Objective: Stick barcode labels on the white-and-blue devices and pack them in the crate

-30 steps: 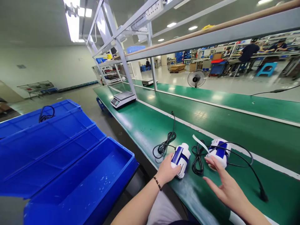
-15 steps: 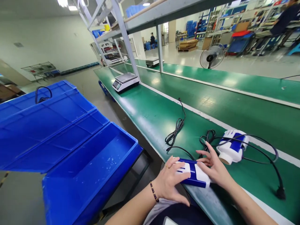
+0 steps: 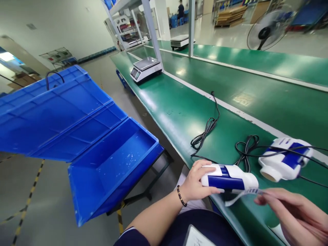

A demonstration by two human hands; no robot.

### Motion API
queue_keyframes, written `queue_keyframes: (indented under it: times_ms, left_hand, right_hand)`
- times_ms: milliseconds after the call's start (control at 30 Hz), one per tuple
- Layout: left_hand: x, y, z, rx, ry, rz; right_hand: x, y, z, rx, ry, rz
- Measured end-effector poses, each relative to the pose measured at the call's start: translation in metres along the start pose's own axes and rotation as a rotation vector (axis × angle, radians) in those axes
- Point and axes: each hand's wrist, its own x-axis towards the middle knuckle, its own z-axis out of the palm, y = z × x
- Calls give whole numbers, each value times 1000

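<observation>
My left hand [image 3: 196,182] wraps round the rear end of a white-and-blue corded device [image 3: 225,179] at the bench's near edge. The device lies on its side, its round white end to the right. My right hand [image 3: 299,208] pinches one end of a thin white strip with dark print [image 3: 244,194], apparently a label. The strip curls in front of the device's round end; whether it touches there I cannot tell. A second device of the same look [image 3: 284,159] sits beyond my right hand. From the held device a black cord [image 3: 206,133] runs back in a bundle.
Blue plastic crates [image 3: 115,164] stand to the left, beside the green bench [image 3: 179,119]. A weighing scale [image 3: 146,70] rests further along it, another scale [image 3: 180,41] behind. A metal post [image 3: 191,27] rises from the bench. A fan [image 3: 265,32] stands beyond it.
My right hand has left the device and moved right, now with the printed strip in its fingers. My left hand has closed round the device, which has been turned. The view has shifted down and right.
</observation>
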Motion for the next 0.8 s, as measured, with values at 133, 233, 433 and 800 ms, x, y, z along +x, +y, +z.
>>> queue_keyframes:
  times_ms: [133, 233, 433, 800]
  left_hand:
    - [-1, -1, 3, -23, 8, 4]
    - [0, -1, 4, -38, 16, -5]
    - [0, -4, 4, -14, 0, -32]
    - [0, -4, 3, -21, -6, -12]
  right_hand:
    - [0, 8, 18, 196, -197, 388]
    - [2, 21, 27, 256, -241, 534]
    - [-1, 18, 27, 91, -158, 623]
    - [-3, 22, 28, 27, -65, 555]
